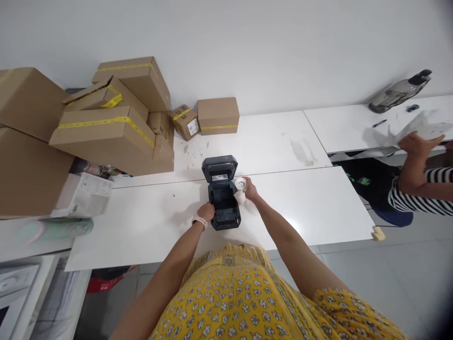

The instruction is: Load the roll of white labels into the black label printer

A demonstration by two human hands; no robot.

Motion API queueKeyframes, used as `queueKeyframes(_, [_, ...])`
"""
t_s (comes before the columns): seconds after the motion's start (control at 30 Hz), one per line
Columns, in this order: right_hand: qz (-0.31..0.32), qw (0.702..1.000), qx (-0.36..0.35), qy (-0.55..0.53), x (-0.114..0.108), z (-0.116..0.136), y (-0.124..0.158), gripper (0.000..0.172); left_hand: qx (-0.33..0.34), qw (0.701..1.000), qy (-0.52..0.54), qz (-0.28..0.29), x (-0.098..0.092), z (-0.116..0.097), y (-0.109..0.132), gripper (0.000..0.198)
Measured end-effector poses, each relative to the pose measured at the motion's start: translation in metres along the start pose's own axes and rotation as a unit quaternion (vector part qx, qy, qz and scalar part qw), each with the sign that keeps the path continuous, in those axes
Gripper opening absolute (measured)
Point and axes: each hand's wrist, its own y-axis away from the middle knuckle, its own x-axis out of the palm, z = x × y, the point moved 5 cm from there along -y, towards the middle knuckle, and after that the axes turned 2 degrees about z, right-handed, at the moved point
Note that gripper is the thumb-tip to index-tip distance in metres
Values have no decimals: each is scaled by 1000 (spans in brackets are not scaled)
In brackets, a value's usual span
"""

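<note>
A dark grey label printer [225,208] stands on the white table with its lid [219,166] raised and its inner bay exposed. My left hand [206,212], with a pale band on the wrist, is closed on the printer's left edge; some of its fingers are hidden. At the printer's right side, my right hand [250,190] grips a white paper roll [241,184]. The roll's round end with its core faces up, and a loose strip of paper [240,197] hangs below it. The roll is beside the bay, not in it.
Taped cardboard boxes [102,134] are piled at the left, and a smaller box [218,115] stands by the wall. A green bottle [56,230] lies at the left. On the right, a person's hand [419,144] holds a white item near a clear bottle [396,94].
</note>
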Motion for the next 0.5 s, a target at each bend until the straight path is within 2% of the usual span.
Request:
queueKeyframes(0.1, [13,1000,-10,-7,-5,-9,8,81,4,1000,3,-5,1,1,-2,43])
queueKeyframes(0.17, [39,999,-3,-33,-8,-17,15,83,4,1000,5,-8,1,2,-4,42])
queueKeyframes(0.27, [55,988,86,-114,-11,-33,34,61,3,1000,0,-6,1,2,-5,43])
queueKeyframes(0.37, [38,974,155,-162,-9,-44,58,35,6,1000,-4,1,-1,-1,-2,41])
queueKeyframes(0.5, [20,962,196,-189,10,-42,81,26,5,1000,-4,12,-6,-4,3,41])
